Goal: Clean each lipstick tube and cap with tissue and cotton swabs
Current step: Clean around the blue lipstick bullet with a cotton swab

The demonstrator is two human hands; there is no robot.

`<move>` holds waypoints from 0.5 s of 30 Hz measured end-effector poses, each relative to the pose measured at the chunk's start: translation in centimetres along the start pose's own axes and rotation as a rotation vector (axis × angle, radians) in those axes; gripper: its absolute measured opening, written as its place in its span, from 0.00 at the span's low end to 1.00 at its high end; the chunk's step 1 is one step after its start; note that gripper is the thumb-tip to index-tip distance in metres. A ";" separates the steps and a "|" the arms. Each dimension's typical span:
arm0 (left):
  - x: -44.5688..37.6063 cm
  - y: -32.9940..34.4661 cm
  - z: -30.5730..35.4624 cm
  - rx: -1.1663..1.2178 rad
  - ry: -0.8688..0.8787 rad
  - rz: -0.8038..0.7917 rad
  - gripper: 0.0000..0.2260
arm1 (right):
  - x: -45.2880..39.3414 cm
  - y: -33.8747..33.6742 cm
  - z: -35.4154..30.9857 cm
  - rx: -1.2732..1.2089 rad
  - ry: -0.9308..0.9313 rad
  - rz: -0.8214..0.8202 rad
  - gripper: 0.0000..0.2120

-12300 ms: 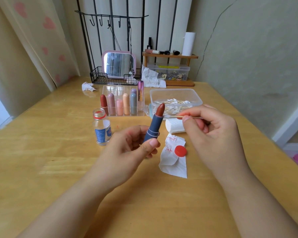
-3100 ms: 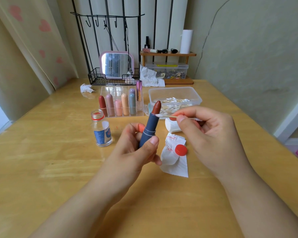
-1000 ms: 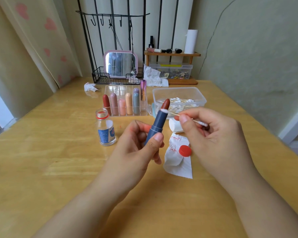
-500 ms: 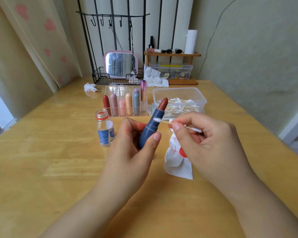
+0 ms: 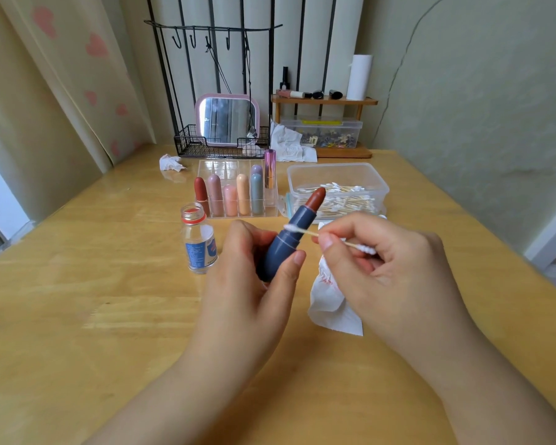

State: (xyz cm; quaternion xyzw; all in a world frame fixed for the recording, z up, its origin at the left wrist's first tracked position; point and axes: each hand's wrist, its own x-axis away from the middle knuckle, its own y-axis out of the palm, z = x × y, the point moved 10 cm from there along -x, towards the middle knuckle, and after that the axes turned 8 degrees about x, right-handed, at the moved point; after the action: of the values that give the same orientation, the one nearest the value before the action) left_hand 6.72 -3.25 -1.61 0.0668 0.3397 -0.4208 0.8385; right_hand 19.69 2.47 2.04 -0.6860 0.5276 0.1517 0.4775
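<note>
One wooden table point(image 5: 77, 316), light yellow, set against a pale green wall with a heart-print curtain at the left. One black wire rack point(image 5: 219, 146) at the far edge, holding one pink-framed mirror point(image 5: 227, 120). One small wooden shelf point(image 5: 323, 101) beside it, over one clear storage box point(image 5: 321, 133). One clear tub point(image 5: 337, 178) of cotton swabs. One clear organizer point(image 5: 235, 191) with six capped lipsticks standing in it. Two hands: left hand point(image 5: 254, 290) wrapped around one blue lipstick tube point(image 5: 289, 242), tilted, its red-brown stick exposed, above the table centre; right hand point(image 5: 382, 271) pinching one cotton swab point(image 5: 305, 232), its tip touching the tube's upper barrel. One stained tissue point(image 5: 331, 303) on the table, partly hidden by the right hand. One small uncapped glass bottle point(image 5: 199, 242), left of the tube. One crumpled tissue point(image 5: 170, 162) near the rack.
</note>
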 end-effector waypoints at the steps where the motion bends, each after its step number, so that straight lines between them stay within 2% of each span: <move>1: 0.0 0.0 0.2 -0.015 0.016 0.005 0.08 | -0.1 -0.4 0.2 0.004 0.012 0.033 0.08; 3: 0.1 -0.1 0.5 -0.043 0.042 0.011 0.08 | -0.2 -1.0 0.5 0.012 0.025 0.069 0.07; 9: 0.2 -0.2 1.4 -0.116 0.139 0.039 0.12 | 0.1 0.3 -1.0 0.049 -0.075 -0.013 0.07; 15: 0.4 -0.3 2.1 -0.238 0.258 0.043 0.08 | 0.0 -0.6 -0.7 0.024 -0.049 0.037 0.08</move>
State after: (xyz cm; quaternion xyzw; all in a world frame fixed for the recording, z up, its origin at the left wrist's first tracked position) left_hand 7.79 -4.54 -0.22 0.0280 0.4903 -0.3475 0.7988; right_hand 19.99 1.90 2.74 -0.6664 0.5301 0.1708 0.4956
